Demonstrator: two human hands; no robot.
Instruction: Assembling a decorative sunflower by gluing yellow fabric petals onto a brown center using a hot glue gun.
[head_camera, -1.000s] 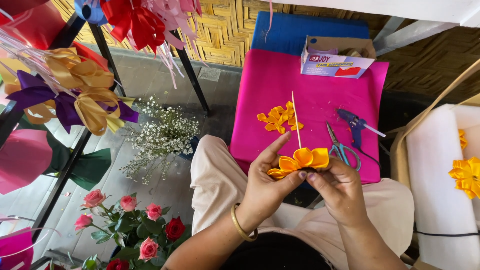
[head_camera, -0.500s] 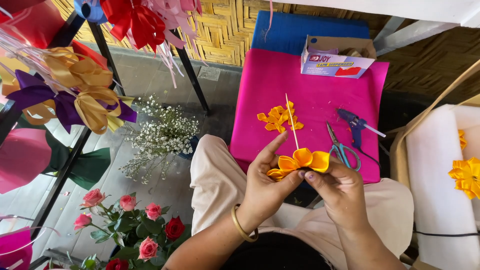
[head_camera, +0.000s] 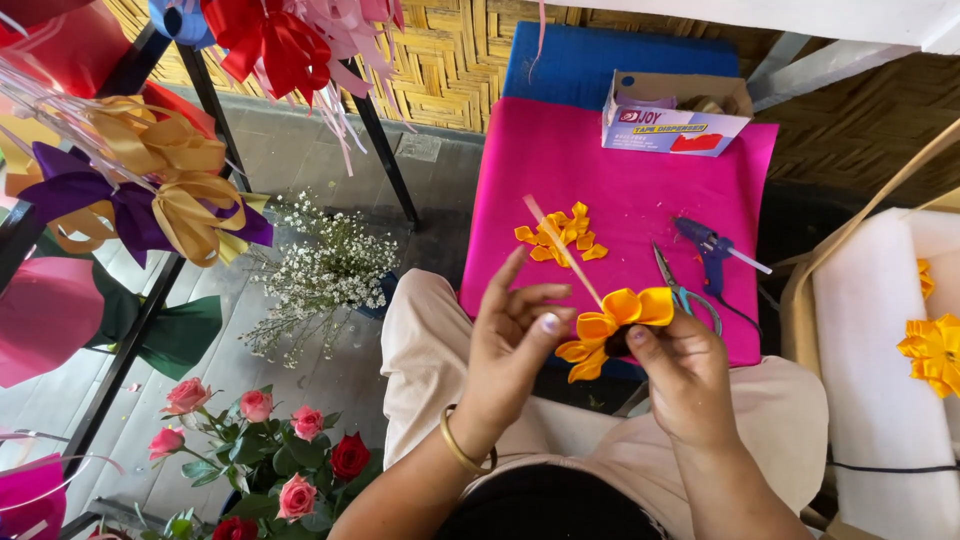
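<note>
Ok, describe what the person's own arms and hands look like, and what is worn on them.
Both forearms are bare, no sleeves or gloves. The left hand has a thin gold metal bangle at its wrist and pale polished nails. The right hand shows no ring or band.

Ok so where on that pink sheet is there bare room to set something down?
The pink sheet is bare along its left side, between the cardboard box and the loose orange petals. Another bare strip runs below the box, above the blue glue gun. It is crowded near the scissors, where the left hand and right hand hold the orange flower.
</note>
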